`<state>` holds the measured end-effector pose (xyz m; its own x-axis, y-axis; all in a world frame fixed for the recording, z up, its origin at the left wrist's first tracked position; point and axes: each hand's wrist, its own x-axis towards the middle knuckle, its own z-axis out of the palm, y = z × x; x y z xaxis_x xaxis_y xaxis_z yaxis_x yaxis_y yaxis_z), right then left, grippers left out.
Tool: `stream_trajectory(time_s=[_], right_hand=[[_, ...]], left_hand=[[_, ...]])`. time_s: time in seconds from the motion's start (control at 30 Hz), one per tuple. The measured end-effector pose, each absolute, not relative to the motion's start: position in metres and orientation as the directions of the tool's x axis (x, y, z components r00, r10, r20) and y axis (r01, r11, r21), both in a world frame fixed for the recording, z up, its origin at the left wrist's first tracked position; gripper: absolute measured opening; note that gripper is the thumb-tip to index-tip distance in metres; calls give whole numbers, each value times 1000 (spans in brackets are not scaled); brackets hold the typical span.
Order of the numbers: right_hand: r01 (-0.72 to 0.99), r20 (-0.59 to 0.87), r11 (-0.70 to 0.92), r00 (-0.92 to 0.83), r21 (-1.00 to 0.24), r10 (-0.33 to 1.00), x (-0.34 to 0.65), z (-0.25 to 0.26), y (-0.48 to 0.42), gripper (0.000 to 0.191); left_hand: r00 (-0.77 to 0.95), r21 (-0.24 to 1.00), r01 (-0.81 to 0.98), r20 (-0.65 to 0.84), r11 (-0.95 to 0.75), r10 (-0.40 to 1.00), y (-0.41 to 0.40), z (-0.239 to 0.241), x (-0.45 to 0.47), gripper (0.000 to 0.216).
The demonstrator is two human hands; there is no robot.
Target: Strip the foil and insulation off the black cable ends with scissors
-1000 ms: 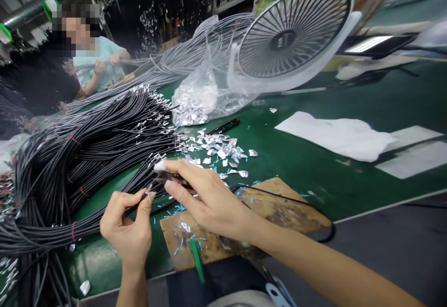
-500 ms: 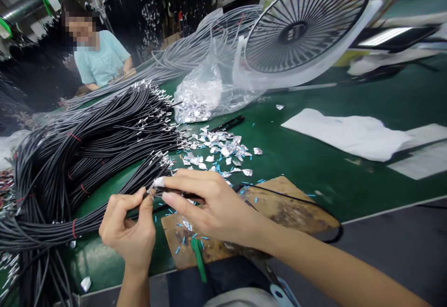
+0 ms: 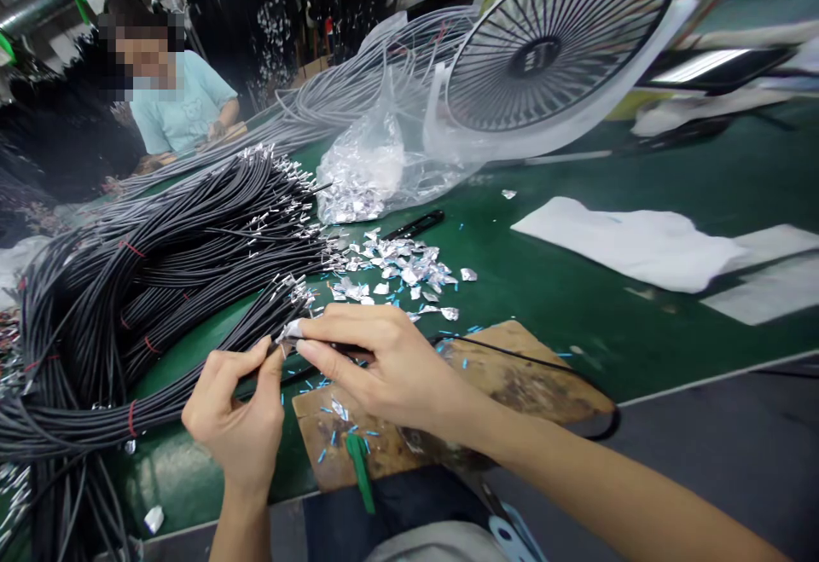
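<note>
While left hand [image 3: 235, 421] pinches cable [image 3: 259, 361] — tool [image 3: 333, 347] meets it.

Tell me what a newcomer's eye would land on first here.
First, the big heap of black cables filling the left of the green table, with foil scraps scattered beside their ends. Near the front edge, the left hand pinches one cable end while the right hand works at it with a dark tool. A white fan stands behind.

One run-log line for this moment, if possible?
left hand: pinches black cable end | right hand: holds thin dark tool at cable tip | below: worn wooden board
</note>
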<state>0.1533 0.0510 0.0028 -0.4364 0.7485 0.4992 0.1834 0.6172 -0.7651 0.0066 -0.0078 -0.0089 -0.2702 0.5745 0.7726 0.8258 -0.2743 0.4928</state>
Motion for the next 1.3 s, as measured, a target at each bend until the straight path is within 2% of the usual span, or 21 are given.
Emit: stream_trajectory(time_s=[0.13, 0.23, 0.3, 0.4, 0.5, 0.57, 0.67, 0.73, 0.9, 1.07, 1.2, 1.3], right_hand=[[173, 468, 588, -449, -790, 761, 154, 6, 51, 19], [143, 458, 577, -471, -804, 754, 154, 8, 52, 18], [118, 495, 587, -421, -801, 760, 155, 8, 52, 17], [-14, 600, 637, -352, -771, 718, 155, 5, 52, 18], [-181, 693, 683, -369, -708, 620, 154, -1, 53, 23], [-200, 746, 736, -368, -646, 555, 155, -3, 53, 26], [-128, 786, 807, -357, -576, 505, 155, -5, 53, 24], [-82, 769, 801, -354, -593, 532, 154, -5, 53, 22], [-70, 609, 628, -348, -775, 713, 148, -1, 50, 18], [-110, 423, 412, -355, -905, 834, 141, 3, 51, 19], [-124, 431, 415, -344, -901, 834, 138, 4, 52, 18], [-103, 506, 502, -321, -859, 801, 139, 1, 51, 23]], left_hand=[[-256, 615, 741, 629, -269, 734, -11, -3, -2, 6], [-298, 772, 607, 440, -188, 847, -13, 2, -6, 23], [-316, 848, 515, 321, -123, 893, -14, 5, -7, 36], [-233, 887, 456, 195, -71, 953, -15, 8, -7, 44], [-150, 888, 459, 87, -8, 985, -16, 11, -7, 44], [-147, 878, 478, 58, 20, 987, -16, 12, -6, 44], [-115, 857, 515, 59, 8, 992, -15, 11, -6, 39], [-93, 869, 494, 90, -32, 992, -13, 9, -5, 30], [-168, 918, 383, 177, -101, 970, -8, -1, 0, 11], [-348, 913, 386, 277, -132, 896, -9, -9, 9, 14], [-386, 827, 535, 423, -174, 820, -9, -15, 15, 11], [-316, 632, 748, 606, -201, 730, -8, -18, 19, 6]])
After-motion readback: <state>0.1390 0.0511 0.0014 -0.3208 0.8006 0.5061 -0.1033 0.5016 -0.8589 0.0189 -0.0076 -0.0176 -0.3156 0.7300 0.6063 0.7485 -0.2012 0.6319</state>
